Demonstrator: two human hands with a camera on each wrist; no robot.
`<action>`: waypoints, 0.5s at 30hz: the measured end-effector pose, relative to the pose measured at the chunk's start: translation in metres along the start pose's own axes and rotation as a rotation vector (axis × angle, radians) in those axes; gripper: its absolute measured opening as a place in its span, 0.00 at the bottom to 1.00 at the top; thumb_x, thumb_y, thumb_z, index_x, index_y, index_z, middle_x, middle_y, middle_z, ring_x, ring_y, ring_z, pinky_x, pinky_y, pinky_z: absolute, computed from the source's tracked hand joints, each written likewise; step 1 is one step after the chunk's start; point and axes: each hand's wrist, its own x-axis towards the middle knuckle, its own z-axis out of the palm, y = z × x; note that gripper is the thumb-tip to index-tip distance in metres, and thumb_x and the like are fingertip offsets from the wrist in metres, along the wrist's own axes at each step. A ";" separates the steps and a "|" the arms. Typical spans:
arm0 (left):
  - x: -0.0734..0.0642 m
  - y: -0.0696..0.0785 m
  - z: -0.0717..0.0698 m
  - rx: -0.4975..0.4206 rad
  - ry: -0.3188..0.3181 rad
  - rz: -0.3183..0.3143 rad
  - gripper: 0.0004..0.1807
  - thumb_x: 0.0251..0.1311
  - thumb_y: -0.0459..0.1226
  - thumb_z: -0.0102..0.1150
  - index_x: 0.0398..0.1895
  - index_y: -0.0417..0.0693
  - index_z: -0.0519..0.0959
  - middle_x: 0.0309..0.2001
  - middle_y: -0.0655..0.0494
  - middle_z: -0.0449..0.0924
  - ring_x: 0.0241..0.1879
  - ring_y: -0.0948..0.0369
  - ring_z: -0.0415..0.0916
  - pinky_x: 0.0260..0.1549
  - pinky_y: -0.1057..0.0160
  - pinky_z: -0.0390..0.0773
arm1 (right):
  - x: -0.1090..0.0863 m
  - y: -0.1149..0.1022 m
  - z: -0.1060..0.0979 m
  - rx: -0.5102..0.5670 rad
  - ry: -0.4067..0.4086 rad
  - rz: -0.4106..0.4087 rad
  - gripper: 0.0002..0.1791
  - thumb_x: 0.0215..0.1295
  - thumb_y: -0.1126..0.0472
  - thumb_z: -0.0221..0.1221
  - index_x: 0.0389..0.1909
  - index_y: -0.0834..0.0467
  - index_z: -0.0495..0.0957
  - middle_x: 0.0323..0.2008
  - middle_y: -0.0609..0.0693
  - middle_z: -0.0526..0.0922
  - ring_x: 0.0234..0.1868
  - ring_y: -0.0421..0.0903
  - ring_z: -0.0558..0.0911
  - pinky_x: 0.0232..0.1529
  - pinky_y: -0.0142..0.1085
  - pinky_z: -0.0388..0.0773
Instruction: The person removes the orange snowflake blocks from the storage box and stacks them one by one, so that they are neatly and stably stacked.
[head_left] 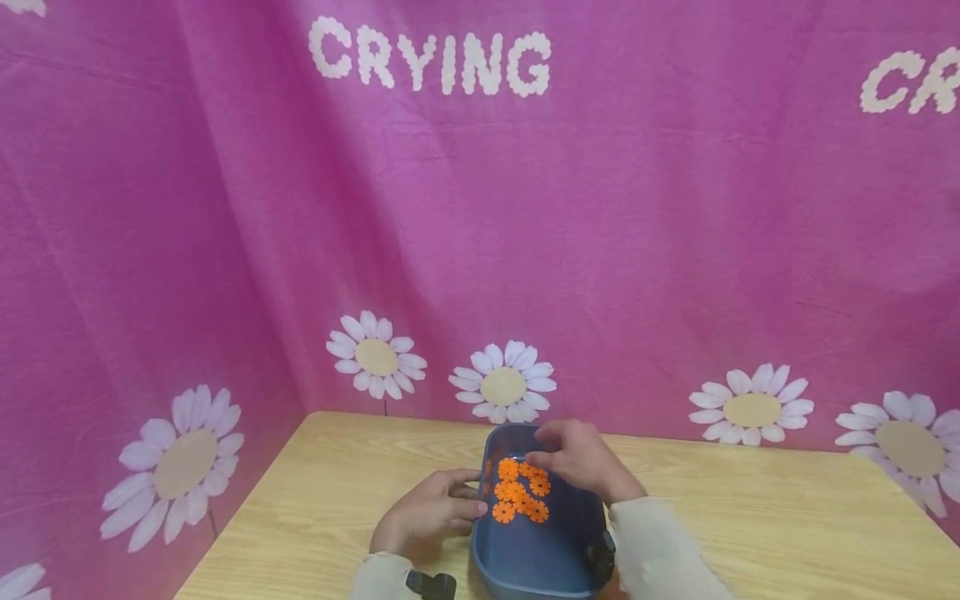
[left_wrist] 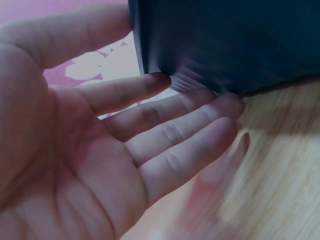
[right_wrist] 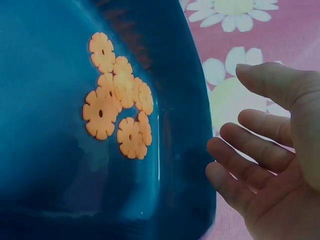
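Note:
A dark blue-grey plastic bin (head_left: 540, 562) stands on the table with several orange notched interlocking discs (head_left: 521, 492) lying in a loose cluster inside it. Overlapping flower-like discs (right_wrist: 101, 114) show near one end of the bin in the right wrist view. My left hand (head_left: 431, 512) is at the bin's left side, its fairly straight fingers touching the wall (left_wrist: 210, 45) near the bottom, thumb at the edge. Over the far right part of the bin, my right hand (head_left: 588, 458) is spread with nothing in its fingers; its fingertips are near the rim in the right wrist view.
The bin rests on a light wood-grain table (head_left: 750, 500). Behind and to the left hangs a pink cloth (head_left: 600, 233) printed with white daisies and lettering. A black strap mount (head_left: 431, 585) sits on the left wrist.

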 end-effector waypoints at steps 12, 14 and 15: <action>-0.002 0.000 0.002 -0.013 0.024 0.010 0.31 0.63 0.29 0.63 0.69 0.32 0.68 0.55 0.38 0.79 0.51 0.45 0.80 0.48 0.51 0.83 | 0.009 -0.008 0.007 -0.021 -0.045 -0.041 0.22 0.56 0.61 0.73 0.49 0.68 0.83 0.45 0.59 0.85 0.43 0.53 0.84 0.43 0.49 0.85; -0.001 0.000 0.002 -0.020 0.020 0.019 0.30 0.63 0.29 0.63 0.68 0.31 0.68 0.54 0.38 0.79 0.51 0.45 0.80 0.48 0.52 0.83 | 0.010 -0.008 0.009 -0.045 -0.057 -0.064 0.21 0.55 0.62 0.73 0.48 0.68 0.83 0.43 0.59 0.85 0.42 0.53 0.84 0.43 0.49 0.85; -0.001 0.000 0.002 -0.023 0.015 0.024 0.30 0.63 0.29 0.63 0.67 0.31 0.68 0.54 0.37 0.79 0.51 0.45 0.80 0.48 0.52 0.83 | 0.011 -0.008 0.010 -0.055 -0.063 -0.066 0.21 0.55 0.62 0.73 0.47 0.68 0.83 0.43 0.58 0.85 0.42 0.53 0.84 0.43 0.49 0.85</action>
